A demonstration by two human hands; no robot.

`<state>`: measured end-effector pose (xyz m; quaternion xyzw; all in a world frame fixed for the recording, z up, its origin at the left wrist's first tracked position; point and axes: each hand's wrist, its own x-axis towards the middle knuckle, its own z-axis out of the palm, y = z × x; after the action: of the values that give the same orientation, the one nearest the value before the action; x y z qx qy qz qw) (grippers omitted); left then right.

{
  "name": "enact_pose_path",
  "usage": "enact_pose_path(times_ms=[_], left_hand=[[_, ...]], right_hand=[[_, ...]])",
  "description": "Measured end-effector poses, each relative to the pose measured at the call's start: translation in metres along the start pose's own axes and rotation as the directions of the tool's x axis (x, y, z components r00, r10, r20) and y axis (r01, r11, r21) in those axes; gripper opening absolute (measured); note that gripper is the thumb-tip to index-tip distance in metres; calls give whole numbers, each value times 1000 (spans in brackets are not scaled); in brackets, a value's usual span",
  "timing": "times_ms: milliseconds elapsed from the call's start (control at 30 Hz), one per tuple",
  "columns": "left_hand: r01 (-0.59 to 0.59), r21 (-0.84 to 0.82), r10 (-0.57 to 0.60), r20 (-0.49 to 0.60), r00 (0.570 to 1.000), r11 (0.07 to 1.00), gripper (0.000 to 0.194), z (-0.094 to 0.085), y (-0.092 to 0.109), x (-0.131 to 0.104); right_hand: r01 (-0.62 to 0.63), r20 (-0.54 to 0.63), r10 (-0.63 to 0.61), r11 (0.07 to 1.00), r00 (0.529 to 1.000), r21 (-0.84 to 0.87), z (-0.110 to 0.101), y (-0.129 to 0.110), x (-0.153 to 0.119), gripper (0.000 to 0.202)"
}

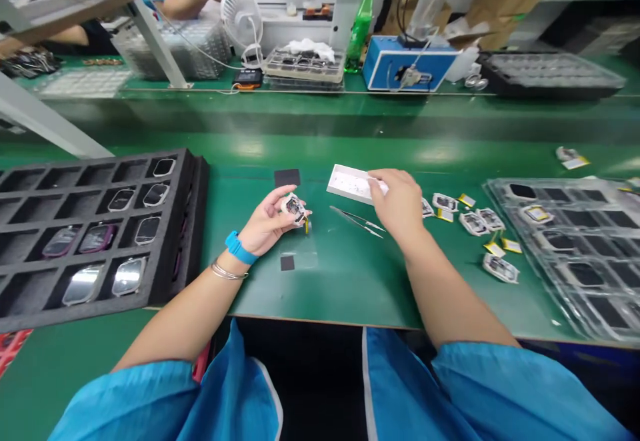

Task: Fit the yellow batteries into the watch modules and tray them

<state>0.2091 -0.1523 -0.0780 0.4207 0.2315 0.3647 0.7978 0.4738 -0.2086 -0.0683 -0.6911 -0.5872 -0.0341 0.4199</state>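
Note:
A small smartwatch case [294, 208] with its inner parts exposed is held in my left hand [270, 220], fingers closed around its edges. A yellow piece hangs from its lower side. My right hand [397, 198] reaches into the right end of a shallow white box [350, 182] that has small bits in it. Its fingers are pressed together, and what they pinch, if anything, is hidden. Metal tweezers [357, 220] lie on the green table just below the box. Beneath my left hand are a clear film and a small dark square [287, 263]; a black pad [287, 178] lies above.
A black foam tray [193, 228] with watch faces stands at the left. Several watch cases [445, 202] with yellow batteries lie right of my right hand, beside stacked clear trays [530, 254]. Behind are a fan [241, 14], a green bottle [361, 28], a blue box [373, 61] and another person [170, 1].

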Motion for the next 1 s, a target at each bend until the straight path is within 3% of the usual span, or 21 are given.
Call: enact_pose_path(times_ms=[133,233,367,467,700,900,1000], left_hand=[[6,10,-6,63,998,1000,60,3,1,-4],[11,28,-13,87,996,1000,58,5,1,-5],[11,47,-15,89,996,999,57,7,-1,-5],[3,67,-8,78,997,998,59,6,-4,-4],[4,70,-9,73,997,998,60,8,-5,-3],[26,60,-29,50,998,998,60,11,-6,-3],[31,42,-33,49,998,999,61,12,-4,-3]], right_hand=[[-67,199,-27,889,980,453,13,-46,-25,14],[-135,266,-20,824,964,551,23,-70,-40,9],[-166,266,6,795,964,583,26,-77,-45,7],[-156,255,15,825,967,544,25,-74,-44,7],[105,118,-169,903,979,417,24,-72,-48,12],[240,146,-284,935,948,260,25,-71,-49,17],[124,176,-213,902,961,414,25,-71,-47,12]])
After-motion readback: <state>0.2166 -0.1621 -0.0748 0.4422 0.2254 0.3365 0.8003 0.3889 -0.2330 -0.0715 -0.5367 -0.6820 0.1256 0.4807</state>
